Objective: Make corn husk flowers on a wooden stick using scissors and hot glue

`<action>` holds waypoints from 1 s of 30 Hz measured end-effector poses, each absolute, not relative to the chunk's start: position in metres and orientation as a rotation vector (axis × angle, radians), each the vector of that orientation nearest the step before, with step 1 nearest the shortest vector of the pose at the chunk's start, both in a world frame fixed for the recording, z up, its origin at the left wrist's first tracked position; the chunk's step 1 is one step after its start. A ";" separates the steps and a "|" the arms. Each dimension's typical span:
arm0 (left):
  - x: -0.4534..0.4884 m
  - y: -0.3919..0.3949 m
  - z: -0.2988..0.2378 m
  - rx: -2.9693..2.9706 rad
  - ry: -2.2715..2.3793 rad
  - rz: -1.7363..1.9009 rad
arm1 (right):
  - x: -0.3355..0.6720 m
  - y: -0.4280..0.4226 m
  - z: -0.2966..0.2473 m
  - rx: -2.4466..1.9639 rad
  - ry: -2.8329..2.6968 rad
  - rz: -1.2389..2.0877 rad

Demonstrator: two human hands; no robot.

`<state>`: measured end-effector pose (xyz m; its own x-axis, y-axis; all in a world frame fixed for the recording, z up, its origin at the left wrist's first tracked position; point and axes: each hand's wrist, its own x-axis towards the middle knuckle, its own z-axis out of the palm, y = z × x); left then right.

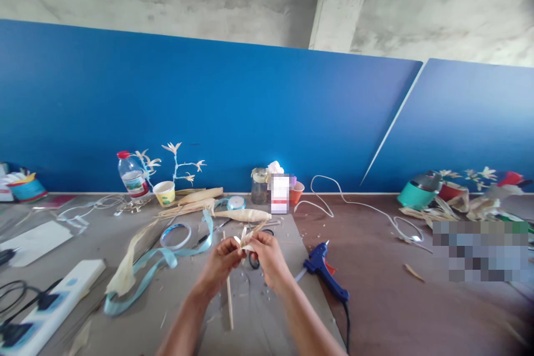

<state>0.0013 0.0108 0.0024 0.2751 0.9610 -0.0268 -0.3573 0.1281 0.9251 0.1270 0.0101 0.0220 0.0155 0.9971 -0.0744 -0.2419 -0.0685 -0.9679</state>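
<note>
Between both hands is a small pale flower of dried corn husk [243, 239], its narrow petals pointing up and outward. My left hand [225, 258] pinches it from the left, fingers curled together. From the other side my right hand [267, 253] grips it with thumb and fingertips; the flower's base is hidden by the fingers. Under the hands lie black scissors handles [253, 261], partly covered. A thin wooden stick [230, 303] lies below my left hand. Just behind, a long piece of husk [244, 215] rests on the grey mat [187, 300].
A blue glue gun [325, 272] lies at right, near a white cable [367, 204]. Light blue ribbon [146, 267], a tape roll [176, 236] and a power strip [62, 300] are at left. Behind stand a bottle [132, 178], a paper cup [164, 193] and a glass jar [259, 188].
</note>
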 end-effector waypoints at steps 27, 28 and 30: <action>-0.001 0.014 0.001 1.157 0.871 1.265 | 0.124 0.007 0.019 -0.888 -0.781 1.471; -0.001 0.014 0.001 1.164 0.881 1.278 | 0.122 0.006 0.019 -0.905 -0.795 1.441; -0.001 0.015 0.000 1.177 0.914 1.307 | 0.118 0.004 0.017 -0.928 -0.844 1.377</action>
<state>-0.0012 0.0150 -0.0005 0.0936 0.9876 0.1257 -0.2214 -0.1025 0.9698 0.1184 0.0043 0.0167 0.0316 0.9987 -0.0401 -0.4172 -0.0233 -0.9085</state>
